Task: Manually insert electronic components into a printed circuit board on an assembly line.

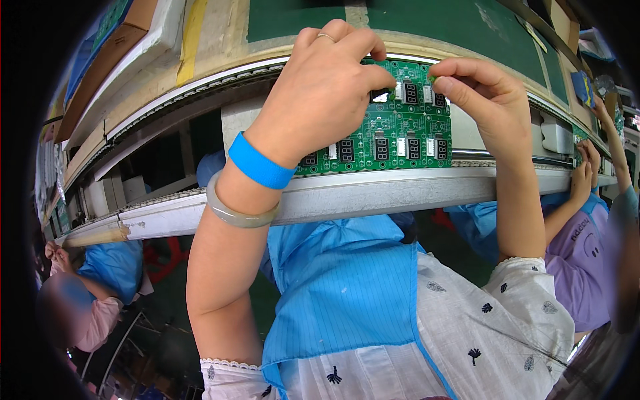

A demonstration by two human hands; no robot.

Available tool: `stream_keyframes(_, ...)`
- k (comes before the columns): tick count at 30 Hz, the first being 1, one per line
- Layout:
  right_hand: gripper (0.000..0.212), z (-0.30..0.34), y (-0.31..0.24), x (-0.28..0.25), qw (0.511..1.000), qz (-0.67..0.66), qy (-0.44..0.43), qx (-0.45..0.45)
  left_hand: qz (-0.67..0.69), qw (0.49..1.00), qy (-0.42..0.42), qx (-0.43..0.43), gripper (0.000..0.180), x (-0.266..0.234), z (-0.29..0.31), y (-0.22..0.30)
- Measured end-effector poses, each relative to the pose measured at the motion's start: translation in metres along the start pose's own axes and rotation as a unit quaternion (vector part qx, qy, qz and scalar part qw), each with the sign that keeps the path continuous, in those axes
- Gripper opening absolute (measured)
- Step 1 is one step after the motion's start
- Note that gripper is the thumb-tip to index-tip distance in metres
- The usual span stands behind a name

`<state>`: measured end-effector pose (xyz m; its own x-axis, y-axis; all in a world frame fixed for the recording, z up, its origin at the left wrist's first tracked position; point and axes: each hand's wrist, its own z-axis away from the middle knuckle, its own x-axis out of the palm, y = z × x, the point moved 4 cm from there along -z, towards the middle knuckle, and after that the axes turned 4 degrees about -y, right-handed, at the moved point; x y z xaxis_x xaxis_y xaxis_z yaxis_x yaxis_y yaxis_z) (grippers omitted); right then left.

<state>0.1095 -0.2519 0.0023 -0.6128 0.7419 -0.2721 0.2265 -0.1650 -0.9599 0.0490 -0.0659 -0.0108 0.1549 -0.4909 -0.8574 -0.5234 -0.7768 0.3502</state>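
Observation:
A panel of joined green circuit boards (393, 123) lies across the rails in front of me, fitted with black digit displays (381, 148) and white connectors (401, 147). My left hand (327, 87) is over the panel's upper left part, fingers curled and thumb pointing right beside a display. Its palm hides part of the boards, and whatever its fingers hold is out of sight. At the panel's upper right corner my right hand (490, 97) has thumb and forefinger pinched together. A tiny green piece shows at their tips, too small to name.
A metal rail (387, 193) runs along the near side of the line, with a chain track beyond it. Green matting (453, 30) covers the bench behind. A cardboard box (107, 63) stands at far left. Co-workers' hands (583, 167) are at the right, another person sits at left.

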Motion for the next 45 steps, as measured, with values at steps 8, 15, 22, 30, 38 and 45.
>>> stream_keyframes(8,0.017,0.003,-0.001,0.01,0.999,0.041,-0.018,0.004,-0.006,0.994,0.112,-0.003,0.022,-0.009,0.002,-0.004)
stream_keyframes(15,0.016,0.005,-0.009,0.018,0.984,0.167,-0.028,-0.053,0.088,0.993,0.073,-0.038,0.019,-0.026,-0.001,-0.004)
stream_keyframes(22,0.017,0.006,-0.017,0.039,0.927,0.343,-0.051,-0.141,0.026,0.95,0.276,0.142,0.016,-0.012,0.005,-0.014)
stream_keyframes(30,0.018,0.004,-0.017,0.047,0.906,0.398,-0.032,-0.142,0.0,0.959,0.26,0.116,0.013,-0.02,0.006,-0.009)
stream_keyframes(38,0.019,0.004,-0.02,0.053,0.892,0.43,-0.031,-0.137,0.087,0.99,0.105,-0.034,0.014,-0.031,0.007,-0.005)
stream_keyframes(45,0.019,0.004,-0.027,0.058,0.87,0.466,-0.037,-0.157,0.095,0.99,0.092,-0.044,0.015,-0.031,0.006,-0.005)
